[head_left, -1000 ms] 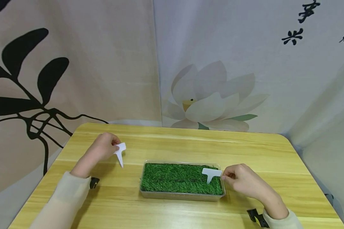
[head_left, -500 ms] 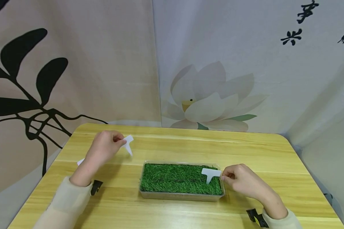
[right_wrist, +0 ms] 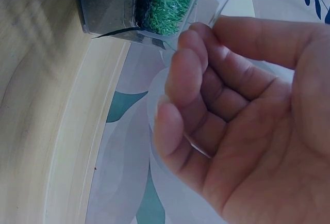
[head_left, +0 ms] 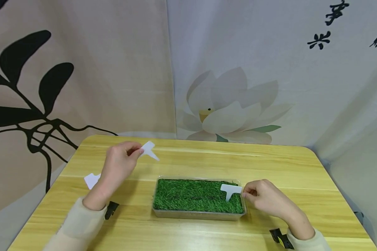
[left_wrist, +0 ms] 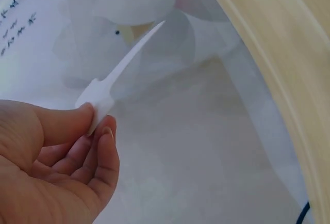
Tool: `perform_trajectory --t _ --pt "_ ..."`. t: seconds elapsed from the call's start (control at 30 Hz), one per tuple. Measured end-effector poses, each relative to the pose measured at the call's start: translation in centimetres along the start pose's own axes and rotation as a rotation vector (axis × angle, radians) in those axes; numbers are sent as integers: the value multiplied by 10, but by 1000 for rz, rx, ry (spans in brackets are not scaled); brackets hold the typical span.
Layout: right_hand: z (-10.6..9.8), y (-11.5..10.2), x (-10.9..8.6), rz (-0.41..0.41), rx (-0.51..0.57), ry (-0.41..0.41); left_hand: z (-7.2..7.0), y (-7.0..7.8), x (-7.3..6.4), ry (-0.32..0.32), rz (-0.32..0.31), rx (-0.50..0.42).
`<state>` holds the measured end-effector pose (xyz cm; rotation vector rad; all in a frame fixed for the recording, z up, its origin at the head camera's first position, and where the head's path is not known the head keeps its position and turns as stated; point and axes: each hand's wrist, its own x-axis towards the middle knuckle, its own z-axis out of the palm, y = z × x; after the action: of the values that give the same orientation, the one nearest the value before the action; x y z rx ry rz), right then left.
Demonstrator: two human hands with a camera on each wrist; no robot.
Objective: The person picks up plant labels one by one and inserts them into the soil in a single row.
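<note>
My left hand pinches a white T-shaped plant label between thumb and fingers, above the table's back left. In the left wrist view the pointed stem of this label sticks out past the fingertips. By the right end of a clear tray of green artificial grass, my right hand pinches the end of another plant label. Its stem points down over the grass; I cannot tell whether the tip touches it. The right wrist view shows thumb and forefinger pressed together, a thin edge between them.
On the wooden table a further white label lies at the left, partly covered by the left forearm. Behind the table hangs a printed cloth. Black straps show at both sleeves.
My left hand has moved right and slightly back with its label, whose stem has swung from downward to rightward. The label on the table has come into view. My right hand has stayed still.
</note>
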<state>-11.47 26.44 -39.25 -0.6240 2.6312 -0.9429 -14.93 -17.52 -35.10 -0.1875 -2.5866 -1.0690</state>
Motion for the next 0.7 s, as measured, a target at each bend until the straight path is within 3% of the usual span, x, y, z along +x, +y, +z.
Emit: perform_trajectory --t 0.27,0.7 --pt "0 0 0 -1 -2 4 12 14 -13 44 69 -94" --pt "0 0 0 2 0 6 33 31 -29 -9 115 -211"
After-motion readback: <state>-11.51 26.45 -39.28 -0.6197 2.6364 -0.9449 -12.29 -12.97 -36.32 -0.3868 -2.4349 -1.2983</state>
